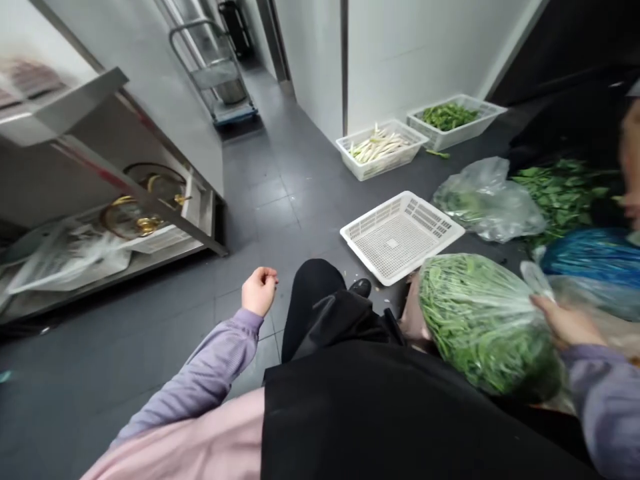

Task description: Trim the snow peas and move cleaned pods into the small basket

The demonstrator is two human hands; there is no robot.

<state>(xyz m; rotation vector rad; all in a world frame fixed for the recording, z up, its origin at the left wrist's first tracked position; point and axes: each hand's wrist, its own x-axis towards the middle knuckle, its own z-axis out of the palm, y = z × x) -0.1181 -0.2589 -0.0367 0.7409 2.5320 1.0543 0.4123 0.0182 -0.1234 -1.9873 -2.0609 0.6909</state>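
Note:
My right hand (570, 323) is closed around the gathered neck of a clear plastic bag of leafy greens (485, 323). The bag bulges with green stems and leaves and is to the right of my lap. Over the floor on the left, my left hand (260, 291) is held in the air with its fingers curled in, and nothing shows in it. Just beyond my knees lies a white plastic basket (393, 243) with a perforated bottom and no produce in it.
By the wall stand a basket of white stalks (383, 170) and a basket of greens (457, 139). A clear bag (493, 200), loose greens (563, 197) and a blue bag (595, 260) lie right, near another person's hand (633, 200). Left are a steel shelf (200, 237) and a trolley (235, 117).

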